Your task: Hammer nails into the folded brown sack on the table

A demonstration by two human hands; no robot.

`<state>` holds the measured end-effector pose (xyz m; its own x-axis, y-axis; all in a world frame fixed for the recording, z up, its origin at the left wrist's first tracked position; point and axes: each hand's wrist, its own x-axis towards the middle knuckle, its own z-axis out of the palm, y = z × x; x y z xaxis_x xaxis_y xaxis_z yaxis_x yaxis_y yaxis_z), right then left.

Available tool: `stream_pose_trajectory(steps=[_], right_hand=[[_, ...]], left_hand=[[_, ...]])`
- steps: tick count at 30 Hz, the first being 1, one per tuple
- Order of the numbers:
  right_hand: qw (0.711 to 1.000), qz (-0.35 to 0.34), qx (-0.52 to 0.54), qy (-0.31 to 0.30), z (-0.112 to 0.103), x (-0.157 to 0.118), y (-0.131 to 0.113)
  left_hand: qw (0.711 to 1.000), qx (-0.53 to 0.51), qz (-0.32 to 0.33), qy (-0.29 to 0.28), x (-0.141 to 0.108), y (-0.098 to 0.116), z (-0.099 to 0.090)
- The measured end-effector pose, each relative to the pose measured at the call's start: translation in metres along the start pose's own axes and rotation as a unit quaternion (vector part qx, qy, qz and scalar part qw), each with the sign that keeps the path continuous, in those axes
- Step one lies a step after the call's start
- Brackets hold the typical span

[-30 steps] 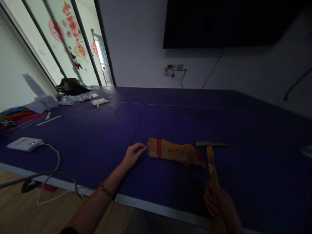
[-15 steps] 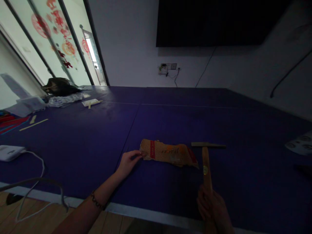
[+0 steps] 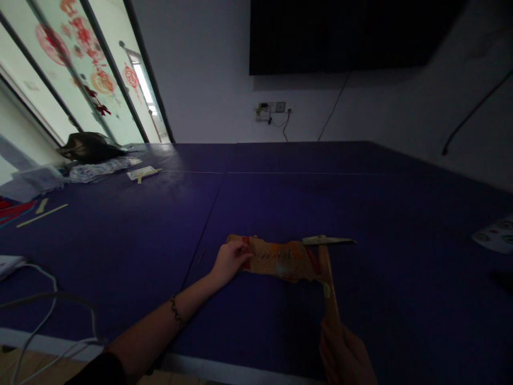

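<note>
A torn piece of brown cardboard [image 3: 276, 259] with red bands and dark print lies on the dark blue table. My left hand [image 3: 231, 261] rests on its left end, fingers bent together; whether they pinch anything is hard to make out. In my right hand [image 3: 345, 350] is the wooden handle of a hammer [image 3: 329, 291]. The hammer's metal head is at the cardboard's right end, its narrow side pointing right. A small thin dark object [image 3: 201, 255] lies on the table left of my left hand.
White cables [image 3: 54, 289] and a white device [image 3: 10, 264] are at the left. Farther back lie yellow strips [image 3: 42, 215], a small white tray [image 3: 142, 172], and a dark bag [image 3: 92, 148]. A pale sheet with round shapes [image 3: 497, 234] sits at the right edge.
My left hand has moved right, from the cardboard's left edge onto its left end. The hammer in my right hand has shifted left, its head now against or over the cardboard's right end.
</note>
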<state>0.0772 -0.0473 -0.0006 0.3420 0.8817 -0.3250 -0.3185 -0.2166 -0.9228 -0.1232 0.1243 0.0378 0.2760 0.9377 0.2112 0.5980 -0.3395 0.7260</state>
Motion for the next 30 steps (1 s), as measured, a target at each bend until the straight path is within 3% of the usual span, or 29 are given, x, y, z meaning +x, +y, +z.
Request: stream_pose_trajectory(steps=[4, 9, 16, 24, 30], right_hand=[[1.000, 0.024, 0.006, -0.003, -0.008, 0.005, 0.004], [0.998, 0.054, -0.001, -0.007, -0.016, 0.009, 0.009], [0.999, 0.043, 0.000, 0.010, -0.011, 0.005, 0.009], [1.000, 0.011, -0.014, 0.020, 0.000, 0.002, -0.002], [0.999, -0.013, -0.031, 0.016, 0.003, 0.000, -0.003]], left_hand=[[0.998, -0.022, 0.008, -0.052, 0.009, 0.004, 0.016], [0.995, -0.028, 0.017, -0.096, 0.007, 0.001, 0.022], [0.995, -0.040, 0.019, -0.085, 0.005, -0.004, 0.026], [0.996, -0.045, -0.020, -0.080, 0.006, -0.005, 0.026], [0.996, -0.060, 0.032, -0.064, 0.010, -0.006, 0.024]])
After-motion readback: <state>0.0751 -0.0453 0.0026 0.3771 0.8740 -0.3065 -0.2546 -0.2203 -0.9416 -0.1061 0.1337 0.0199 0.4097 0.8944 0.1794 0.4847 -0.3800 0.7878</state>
